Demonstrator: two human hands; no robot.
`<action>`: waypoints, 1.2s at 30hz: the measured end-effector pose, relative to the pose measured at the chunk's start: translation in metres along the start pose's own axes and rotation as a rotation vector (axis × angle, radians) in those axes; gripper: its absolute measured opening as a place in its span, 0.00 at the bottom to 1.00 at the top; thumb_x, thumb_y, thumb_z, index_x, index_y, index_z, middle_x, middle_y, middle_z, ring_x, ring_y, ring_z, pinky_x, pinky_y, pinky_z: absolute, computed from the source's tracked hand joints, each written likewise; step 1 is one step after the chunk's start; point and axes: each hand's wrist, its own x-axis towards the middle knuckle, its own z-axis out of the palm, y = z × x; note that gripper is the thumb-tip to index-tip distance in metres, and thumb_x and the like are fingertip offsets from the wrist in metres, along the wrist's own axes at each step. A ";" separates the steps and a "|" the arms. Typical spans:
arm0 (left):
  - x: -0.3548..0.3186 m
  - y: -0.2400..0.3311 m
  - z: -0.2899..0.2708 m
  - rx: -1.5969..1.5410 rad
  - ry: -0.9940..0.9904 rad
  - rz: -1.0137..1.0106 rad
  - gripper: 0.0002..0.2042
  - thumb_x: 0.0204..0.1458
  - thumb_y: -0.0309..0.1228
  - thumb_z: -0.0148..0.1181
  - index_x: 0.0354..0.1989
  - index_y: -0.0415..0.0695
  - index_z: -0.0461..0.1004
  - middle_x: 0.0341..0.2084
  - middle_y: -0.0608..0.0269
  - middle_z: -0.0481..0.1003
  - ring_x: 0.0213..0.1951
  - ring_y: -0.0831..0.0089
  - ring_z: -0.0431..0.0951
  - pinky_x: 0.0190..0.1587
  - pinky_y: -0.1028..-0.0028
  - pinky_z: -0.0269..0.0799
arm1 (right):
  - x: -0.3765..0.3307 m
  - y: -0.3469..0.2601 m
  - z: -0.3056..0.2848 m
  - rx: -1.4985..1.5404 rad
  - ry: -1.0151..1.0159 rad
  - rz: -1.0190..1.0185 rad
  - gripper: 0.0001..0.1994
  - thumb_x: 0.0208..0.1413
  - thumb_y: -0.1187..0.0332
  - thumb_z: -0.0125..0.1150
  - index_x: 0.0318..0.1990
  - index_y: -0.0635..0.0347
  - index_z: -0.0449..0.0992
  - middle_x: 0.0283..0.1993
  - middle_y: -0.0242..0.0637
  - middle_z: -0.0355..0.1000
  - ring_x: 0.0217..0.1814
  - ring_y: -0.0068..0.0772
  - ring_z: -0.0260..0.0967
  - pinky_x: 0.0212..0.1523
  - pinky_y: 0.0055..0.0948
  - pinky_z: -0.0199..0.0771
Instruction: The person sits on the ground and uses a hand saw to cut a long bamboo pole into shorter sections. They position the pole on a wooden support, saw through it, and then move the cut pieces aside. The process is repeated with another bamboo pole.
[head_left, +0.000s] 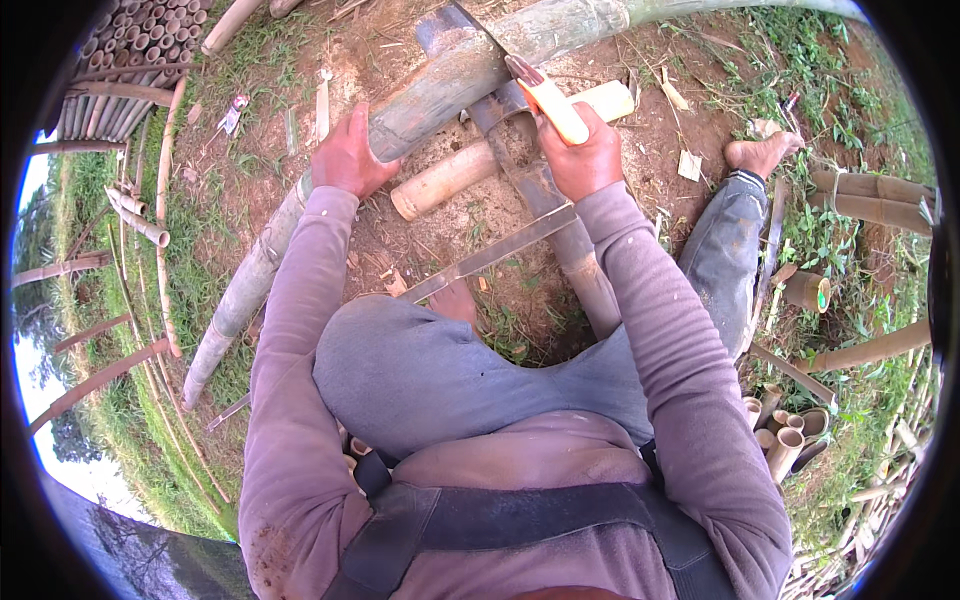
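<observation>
A long grey-green bamboo pole (440, 95) runs slantwise from the lower left up to the top right. My left hand (352, 155) is closed over the pole, its thumb on the near side. In my right hand (580, 150) is a handsaw (553, 108), gripped by its orange and cream handle. The saw's dark blade reaches up and left across the pole, near a bamboo support (535, 175) beneath it. A shorter, paler bamboo piece (440, 182) lies under the pole, partly hidden by the support. Sawdust covers the ground around it.
A flat strip (490, 252) crosses in front of my bent knee. Stacked cut bamboo rings (150, 40) fill a rack at the far left. Several short bamboo tubes (785, 440) stand at my right, near my outstretched leg (722, 260). Bamboo rails (168, 200) line the left side.
</observation>
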 end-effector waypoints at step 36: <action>-0.016 -0.008 0.024 0.003 0.210 0.099 0.52 0.37 0.50 0.83 0.71 0.45 0.61 0.57 0.48 0.76 0.55 0.50 0.81 0.58 0.57 0.79 | -0.127 0.001 -0.101 0.022 -0.112 0.056 0.08 0.53 0.76 0.72 0.39 0.62 0.79 0.31 0.44 0.80 0.31 0.45 0.83 0.34 0.38 0.81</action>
